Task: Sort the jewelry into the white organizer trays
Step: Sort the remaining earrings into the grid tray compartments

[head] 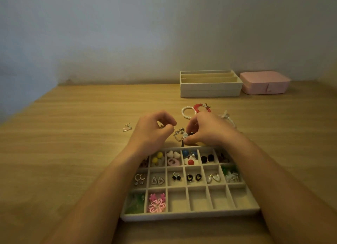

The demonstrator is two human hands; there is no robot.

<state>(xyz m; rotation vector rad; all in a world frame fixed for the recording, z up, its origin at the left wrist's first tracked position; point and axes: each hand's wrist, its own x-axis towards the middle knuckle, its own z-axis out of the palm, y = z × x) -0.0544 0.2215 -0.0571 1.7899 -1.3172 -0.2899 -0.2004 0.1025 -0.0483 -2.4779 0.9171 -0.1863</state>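
Note:
A white organizer tray (189, 215) with many small compartments lies on the table in front of me, most holding pairs of earrings. Just beyond its far edge, my right hand (206, 129) pinches a silver dangling piece of jewelry (179, 134) with a chain. My left hand (155, 129) hovers beside it with fingers curled, pinching something small and dark that I cannot make out. A pearl bracelet (186, 111) and a red bead bracelet (200, 107) lie behind my hands. A silver earring (127, 128) lies loose to the left.
A second white tray (209, 90) with long slots stands at the back by the wall, a pink jewelry box (264, 82) to its right. A white bow-like piece (225, 115) lies right of the bracelets. Bare wooden table (73, 134) spreads to the left.

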